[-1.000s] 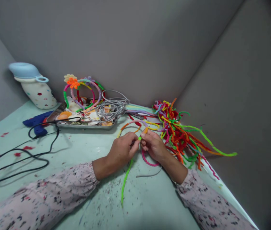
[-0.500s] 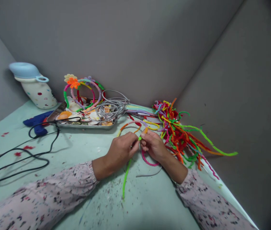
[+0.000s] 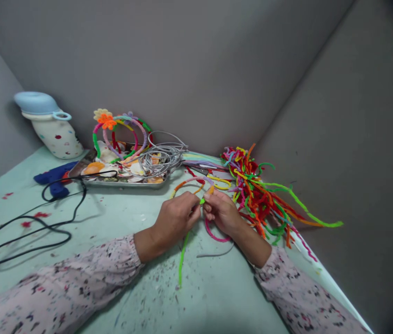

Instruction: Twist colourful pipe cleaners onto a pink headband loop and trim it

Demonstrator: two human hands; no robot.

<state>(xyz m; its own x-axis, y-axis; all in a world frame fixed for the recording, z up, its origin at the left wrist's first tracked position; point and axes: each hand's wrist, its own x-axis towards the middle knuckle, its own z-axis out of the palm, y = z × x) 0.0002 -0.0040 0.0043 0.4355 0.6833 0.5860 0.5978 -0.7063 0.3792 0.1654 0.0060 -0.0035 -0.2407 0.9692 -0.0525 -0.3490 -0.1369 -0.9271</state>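
Note:
My left hand point(image 3: 176, 216) and my right hand point(image 3: 221, 212) meet over the pale green table, fingertips pinched together on a bright green pipe cleaner point(image 3: 182, 256). Its long free end trails down toward me across the table. Under my right hand curves a pink pipe cleaner point(image 3: 213, 235), and a headband wrapped in orange, pink and lilac point(image 3: 186, 182) arcs just beyond my fingers; my right fingers seem to touch its end. Both sleeves are pale with a small flower print.
A heap of coloured pipe cleaners point(image 3: 259, 195) lies right of my hands. Behind them a metal tray point(image 3: 123, 182) holds shells, bare grey headbands point(image 3: 160, 155) and decorated headbands point(image 3: 118, 132). A blue glue gun point(image 3: 55, 177) with black cord point(image 3: 33, 227) lies left, near a spotted jug point(image 3: 52, 125).
The free end of the green pipe cleaner has drawn slightly up toward my hands. My hands stay pinched in nearly the same place.

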